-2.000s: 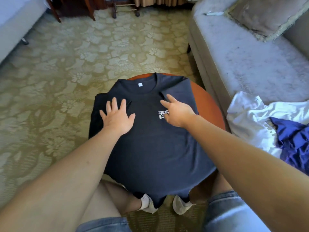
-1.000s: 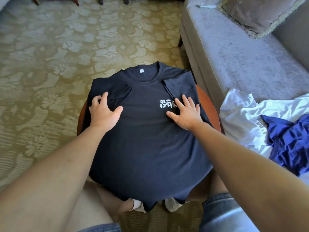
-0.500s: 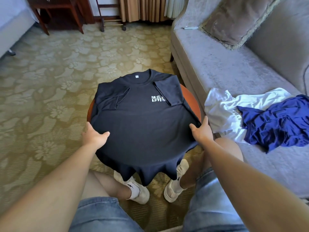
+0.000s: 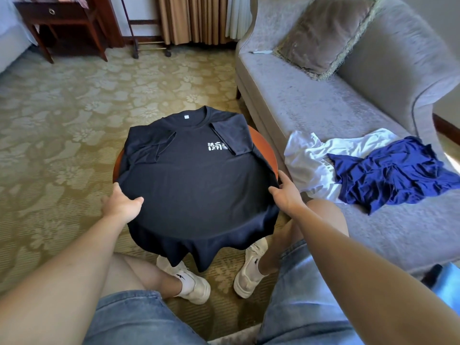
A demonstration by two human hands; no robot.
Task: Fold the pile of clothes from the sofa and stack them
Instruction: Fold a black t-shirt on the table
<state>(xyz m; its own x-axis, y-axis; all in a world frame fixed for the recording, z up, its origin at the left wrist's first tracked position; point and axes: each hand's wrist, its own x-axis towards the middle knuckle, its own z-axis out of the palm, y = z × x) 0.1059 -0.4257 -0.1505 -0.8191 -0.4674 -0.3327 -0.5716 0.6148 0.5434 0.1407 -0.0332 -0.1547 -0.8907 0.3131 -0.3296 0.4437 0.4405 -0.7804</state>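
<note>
A dark navy T-shirt (image 4: 196,185) with white print on the chest lies face up over a small round wooden table (image 4: 266,143). Both sleeves are folded inward and the hem hangs off the near edge. My left hand (image 4: 119,206) holds the shirt's left side, thumb on top and fingers tucked under the cloth. My right hand (image 4: 286,195) grips the right side in the same way. On the sofa (image 4: 311,103) to the right lies a crumpled white garment (image 4: 306,160) with a crumpled blue garment (image 4: 388,170) partly over it.
A brown cushion (image 4: 323,33) and a pen (image 4: 260,52) lie at the sofa's far end. A dark wooden side table (image 4: 62,18) and a rolling rack stand at the back. Patterned carpet (image 4: 62,120) surrounds the table. My knees and white shoes are under the table's near edge.
My hands left the chest and folded sleeves, slid down toward me, and now hold the shirt's two sides near the table's edge. The camera pulled back.
</note>
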